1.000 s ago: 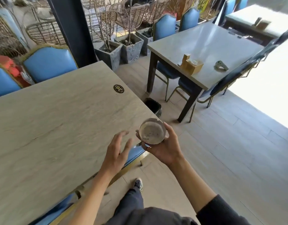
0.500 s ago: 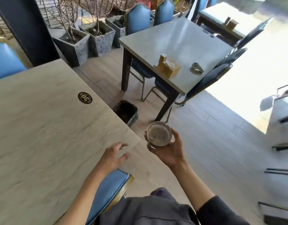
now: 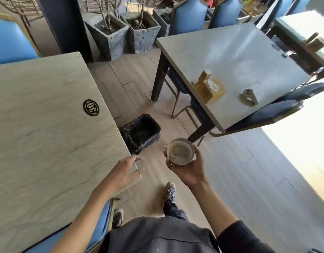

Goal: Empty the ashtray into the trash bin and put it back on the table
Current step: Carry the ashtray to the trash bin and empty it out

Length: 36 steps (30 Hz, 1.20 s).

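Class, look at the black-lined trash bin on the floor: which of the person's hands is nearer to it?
Left, narrowly. The left hand hovers open by the table corner, just below the trash bin. The right hand holds the ashtray to the bin's right.

The ashtray (image 3: 180, 151) looks like dull, smudged metal. At its ten o'clock the trash bin (image 3: 140, 133) wears a glossy, crinkled black plastic liner. The worktop (image 3: 48, 143) has a matt, stone-grained surface, the floor (image 3: 248, 170) pale matt wood planks.
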Each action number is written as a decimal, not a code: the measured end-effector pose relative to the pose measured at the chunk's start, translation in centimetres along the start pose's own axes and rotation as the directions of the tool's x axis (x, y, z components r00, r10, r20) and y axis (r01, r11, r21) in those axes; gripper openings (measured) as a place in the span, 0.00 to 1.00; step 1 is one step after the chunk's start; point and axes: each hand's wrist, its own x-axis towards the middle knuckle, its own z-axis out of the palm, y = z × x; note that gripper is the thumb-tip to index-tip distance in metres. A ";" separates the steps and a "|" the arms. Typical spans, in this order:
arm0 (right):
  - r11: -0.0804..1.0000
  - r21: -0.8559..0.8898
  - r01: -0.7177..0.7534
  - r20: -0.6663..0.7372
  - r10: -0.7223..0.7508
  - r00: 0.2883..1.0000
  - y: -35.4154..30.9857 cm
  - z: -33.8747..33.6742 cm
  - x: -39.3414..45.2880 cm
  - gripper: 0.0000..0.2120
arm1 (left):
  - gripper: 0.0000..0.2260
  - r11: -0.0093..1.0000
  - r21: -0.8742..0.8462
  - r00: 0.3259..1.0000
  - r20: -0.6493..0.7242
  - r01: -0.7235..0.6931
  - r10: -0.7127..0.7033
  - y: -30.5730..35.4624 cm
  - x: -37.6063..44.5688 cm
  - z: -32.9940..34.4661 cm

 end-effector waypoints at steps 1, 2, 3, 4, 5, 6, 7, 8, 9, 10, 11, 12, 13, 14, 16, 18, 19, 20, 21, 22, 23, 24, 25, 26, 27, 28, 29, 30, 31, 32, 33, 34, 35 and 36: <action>0.999 -0.005 -0.033 -0.002 0.033 0.999 -1.8 -0.3 0.7 0.42 | 0.21 0.999 -0.010 0.999 -0.019 0.035 -0.036 0.5 0.8 0.7; 0.998 -0.018 -0.062 -0.012 0.062 0.998 -3.7 -0.8 1.5 0.42 | 0.22 0.997 -0.024 0.996 -0.043 0.074 -0.075 1.1 1.5 1.4; 0.996 -0.036 -0.081 -0.026 0.080 0.996 -5.4 -1.2 2.3 0.42 | 0.22 0.993 -0.037 0.991 -0.065 0.113 -0.115 1.7 2.2 2.1; 0.994 -0.047 -0.095 -0.042 0.093 0.995 -7.1 -1.5 3.0 0.42 | 0.22 0.988 -0.053 0.985 -0.084 0.146 -0.150 2.4 3.1 2.8; 0.992 -0.056 -0.114 -0.053 0.111 0.992 -8.6 -1.5 3.7 0.42 | 0.22 0.982 -0.073 0.978 -0.102 0.176 -0.183 2.9 4.0 3.5; 0.988 -0.063 -0.140 -0.057 0.136 0.989 -9.9 -1.6 4.5 0.42 | 0.22 0.976 -0.086 0.971 -0.115 0.202 -0.211 3.4 4.9 4.2; 0.984 -0.070 -0.164 -0.058 0.160 0.985 -11.2 -1.8 5.2 0.42 | 0.22 0.971 -0.089 0.965 -0.124 0.223 -0.233 4.0 5.8 4.9; 0.980 -0.081 -0.184 -0.061 0.179 0.982 -12.3 -1.9 5.9 0.42 | 0.22 0.965 -0.089 0.957 -0.130 0.248 -0.258 4.5 6.7 5.5; 0.975 -0.090 -0.202 -0.068 0.196 0.978 -13.3 -2.0 6.7 0.42 | 0.22 0.957 -0.095 0.948 -0.144 0.272 -0.284 4.8 7.7 6.1; 0.970 -0.100 -0.221 -0.076 0.214 0.974 -14.3 -2.0 7.6 0.42 | 0.22 0.947 -0.110 0.937 -0.153 0.300 -0.315 5.1 8.7 6.6; 0.965 -0.114 -0.238 -0.090 0.229 0.969 -15.0 -2.0 8.7 0.43 | 0.21 0.937 -0.129 0.926 -0.161 0.324 -0.342 5.2 9.8 7.0; 0.960 -0.122 -0.250 -0.110 0.237 0.965 -15.6 -2.0 9.7 0.43 | 0.21 0.929 -0.142 0.917 -0.165 0.343 -0.364 5.3 11.0 7.3; 0.958 -0.118 -0.260 -0.131 0.245 0.961 -16.1 -1.9 10.8 0.43 | 0.21 0.924 -0.144 0.910 -0.172 0.355 -0.377 5.1 12.3 7.4; 0.956 -0.102 -0.274 -0.150 0.257 0.955 -16.5 -1.9 12.0 0.43 | 0.21 0.918 -0.146 0.903 -0.175 0.369 -0.391 4.9 13.5 7.4; 0.948 -0.084 -0.306 -0.172 0.288 0.942 -17.2 -1.6 14.3 0.43 | 0.20 0.905 -0.148 0.889 -0.179 0.399 -0.421 4.4 16.0 7.2; 0.939 -0.109 -0.327 -0.187 0.303 0.934 -17.8 -1.0 16.7 0.42 | 0.19 0.890 -0.144 0.870 -0.192 0.432 -0.454 3.2 18.6 7.0; 0.933 -0.120 -0.341 -0.200 0.313 0.928 -18.0 -0.8 18.1 0.41 | 0.18 0.880 -0.155 0.858 -0.197 0.450 -0.474 2.5 19.9 7.0; 0.927 -0.132 -0.352 -0.212 0.321 0.923 -18.1 -0.7 19.4 0.41 | 0.18 0.864 -0.172 0.843 -0.198 0.473 -0.500 1.5 21.2 6.9; 0.923 -0.145 -0.357 -0.222 0.322 0.921 -18.2 -0.6 20.8 0.41 | 0.17 0.848 -0.191 0.824 -0.206 0.495 -0.527 0.4 22.4 7.0; 0.919 -0.154 -0.363 -0.234 0.323 0.917 -18.3 -0.5 22.2 0.41 | 0.16 0.825 -0.215 0.802 -0.204 0.523 -0.562 -0.6 23.4 7.2; 0.916 -0.157 -0.369 -0.248 0.325 0.913 -18.3 -0.6 23.5 0.41 | 0.14 0.802 -0.238 0.781 -0.199 0.548 -0.592 -1.8 24.4 7.5; 0.913 -0.159 -0.376 -0.259 0.329 0.908 -18.5 -0.8 24.9 0.41 | 0.13 0.776 -0.260 0.758 -0.189 0.574 -0.624 -2.9 25.2 7.8; 0.909 -0.166 -0.382 -0.275 0.330 0.903 -18.6 -1.1 26.4 0.41 | 0.12 0.747 -0.283 0.732 -0.178 0.602 -0.658 -4.0 25.9 8.4; 0.906 -0.174 -0.387 -0.291 0.328 0.899 -18.7 -1.5 27.8 0.41 | 0.11 0.709 -0.307 0.700 -0.159 0.635 -0.696 -5.1 26.6 8.9; 0.902 -0.185 -0.390 -0.306 0.325 0.895 -18.8 -1.9 29.3 0.41 | 0.10 0.675 -0.326 0.670 -0.147 0.662 -0.728 -6.3 27.2 9.5; 0.897 -0.196 -0.396 -0.320 0.323 0.891 -18.9 -2.4 30.7 0.39 | 0.10 0.648 -0.338 0.645 -0.138 0.682 -0.752 -7.3 27.8 10.1; 0.893 -0.205 -0.402 -0.330 0.323 0.887 -18.9 -3.0 32.1 0.37 | 0.10 0.627 -0.347 0.627 -0.128 0.698 -0.768 -8.5 28.5 10.8; 0.888 -0.211 -0.409 -0.337 0.327 0.883 -19.0 -3.6 33.5 0.34 | 0.10 0.602 -0.357 0.607 -0.112 0.714 -0.787 -9.6 29.3 11.5; 0.883 -0.216 -0.417 -0.344 0.331 0.879 -19.0 -4.4 34.9 0.31 | 0.09 0.579 -0.372 0.588 -0.103 0.725 -0.802 -10.8 30.1 12.1; 0.876 -0.222 -0.428 -0.356 0.336 0.872 -19.0 -5.0 36.4 0.30 | 0.09 0.557 -0.383 0.568 -0.096 0.737 -0.817 -11.9 31.0 12.6; 0.866 -0.228 -0.445 -0.369 0.346 0.863 -19.1 -5.7 37.9 0.29 | 0.09 0.537 -0.393 0.549 -0.093 0.746 -0.831 -13.2 31.9 13.1; 0.853 -0.238 -0.464 -0.375 0.360 0.854 -19.1 -6.3 39.4 0.29 | 0.09 0.517 -0.403 0.527 -0.094 0.756 -0.845 -14.3 32.8 13.5; 0.841 -0.254 -0.478 -0.373 0.371 0.850 -19.1 -6.9 40.9 0.28 | 0.08 0.503 -0.413 0.508 -0.108 0.759 -0.855 -15.6 33.8 14.0; 0.829 -0.269 -0.490 -0.374 0.379 0.847 -19.1 -7.5 42.3 0.28 | 0.08 0.490 -0.421 0.488 -0.122 0.763 -0.864 -16.7 34.8 14.3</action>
